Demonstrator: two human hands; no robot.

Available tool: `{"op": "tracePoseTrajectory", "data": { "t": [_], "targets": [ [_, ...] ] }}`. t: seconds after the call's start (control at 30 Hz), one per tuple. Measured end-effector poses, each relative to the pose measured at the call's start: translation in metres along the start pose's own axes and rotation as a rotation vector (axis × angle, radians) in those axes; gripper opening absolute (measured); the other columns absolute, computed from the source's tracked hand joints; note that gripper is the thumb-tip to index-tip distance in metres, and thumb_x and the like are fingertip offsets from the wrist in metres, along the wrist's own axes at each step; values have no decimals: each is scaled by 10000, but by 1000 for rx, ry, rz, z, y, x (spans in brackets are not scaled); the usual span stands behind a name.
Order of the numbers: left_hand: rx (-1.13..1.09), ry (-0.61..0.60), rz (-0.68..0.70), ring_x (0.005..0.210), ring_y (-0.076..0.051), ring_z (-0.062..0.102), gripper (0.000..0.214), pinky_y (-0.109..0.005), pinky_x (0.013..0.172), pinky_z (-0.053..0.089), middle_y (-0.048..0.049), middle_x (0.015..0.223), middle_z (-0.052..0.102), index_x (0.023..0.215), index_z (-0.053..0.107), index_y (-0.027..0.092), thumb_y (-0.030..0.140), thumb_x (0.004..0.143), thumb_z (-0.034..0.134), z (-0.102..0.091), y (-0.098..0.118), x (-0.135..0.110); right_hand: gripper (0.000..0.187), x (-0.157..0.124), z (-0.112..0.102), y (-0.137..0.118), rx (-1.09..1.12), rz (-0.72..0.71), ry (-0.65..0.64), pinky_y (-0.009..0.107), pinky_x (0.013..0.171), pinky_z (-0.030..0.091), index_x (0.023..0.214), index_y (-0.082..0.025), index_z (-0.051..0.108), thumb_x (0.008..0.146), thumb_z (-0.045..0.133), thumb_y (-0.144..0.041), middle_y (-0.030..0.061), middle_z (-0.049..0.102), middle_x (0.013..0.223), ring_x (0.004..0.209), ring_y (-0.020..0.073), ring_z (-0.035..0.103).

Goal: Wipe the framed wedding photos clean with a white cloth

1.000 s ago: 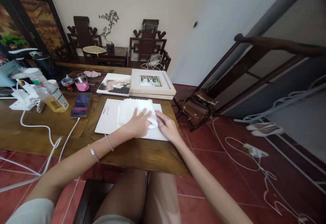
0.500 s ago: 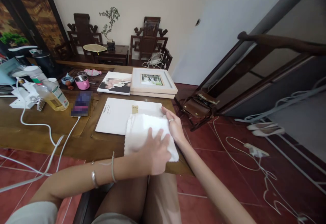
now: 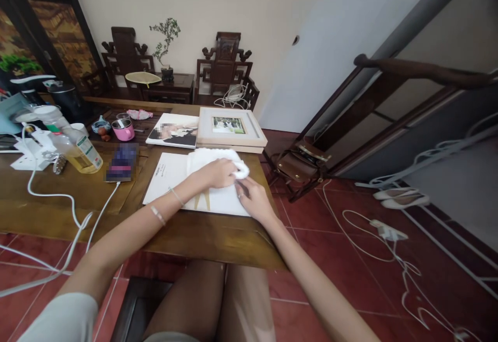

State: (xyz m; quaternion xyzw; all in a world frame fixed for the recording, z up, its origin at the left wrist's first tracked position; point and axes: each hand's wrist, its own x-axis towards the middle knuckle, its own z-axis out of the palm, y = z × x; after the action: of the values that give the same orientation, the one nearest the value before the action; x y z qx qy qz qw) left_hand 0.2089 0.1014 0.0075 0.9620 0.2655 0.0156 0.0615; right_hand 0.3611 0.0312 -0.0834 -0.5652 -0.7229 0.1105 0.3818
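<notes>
Our left hand (image 3: 223,174) clutches the white cloth (image 3: 202,159), shifted from the white board (image 3: 167,177)'s near edge to its far half; wiping seems unfinished. Our right hand (image 3: 254,199) touches its right edge, grip unclear.

Room between white board (image 3: 169,171) and near table edge (image 3: 212,251); stacked frames (image 3: 232,129) block beyond, phone (image 3: 121,163) left.

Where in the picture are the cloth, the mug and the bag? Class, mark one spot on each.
Cloth (image 3: 205,158): head view, on its white upper surface.
Mug (image 3: 123,134): head view, on its pink side.
Bag (image 3: 296,167): head view, on its brown front flap.
</notes>
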Motion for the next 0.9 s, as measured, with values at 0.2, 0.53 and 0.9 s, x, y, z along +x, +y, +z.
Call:
{"op": "tracePoseTrajectory", "data": {
  "t": [0.2,0.53,0.9],
  "targets": [
    [-45,-16,-2,870,-198,643,283,-280,797,486,-84,965,715,901,681,128,109,857,402,1,-1,27,339,0,-2,0,4,14,7,417,985,476,1093,-194,692,874,441,-255,114,675,1164,1107,274,616],
    [185,-45,-59,1362,-281,385,365,-543,1088,310,-155,1446,463,1110,666,129,99,860,402,15,-9,-29,401,-1,4,10,47,42,25,493,1126,366,1205,-175,661,851,487,-249,111,621,1307,1288,274,516],
    [188,-71,32,1397,-351,324,321,-619,1076,304,-180,1472,419,1061,707,126,149,860,458,23,44,-74,461,-1,4,12,46,10,6,490,1142,347,1247,-161,631,816,467,-177,111,590,1348,1323,267,477]
  ]
}}
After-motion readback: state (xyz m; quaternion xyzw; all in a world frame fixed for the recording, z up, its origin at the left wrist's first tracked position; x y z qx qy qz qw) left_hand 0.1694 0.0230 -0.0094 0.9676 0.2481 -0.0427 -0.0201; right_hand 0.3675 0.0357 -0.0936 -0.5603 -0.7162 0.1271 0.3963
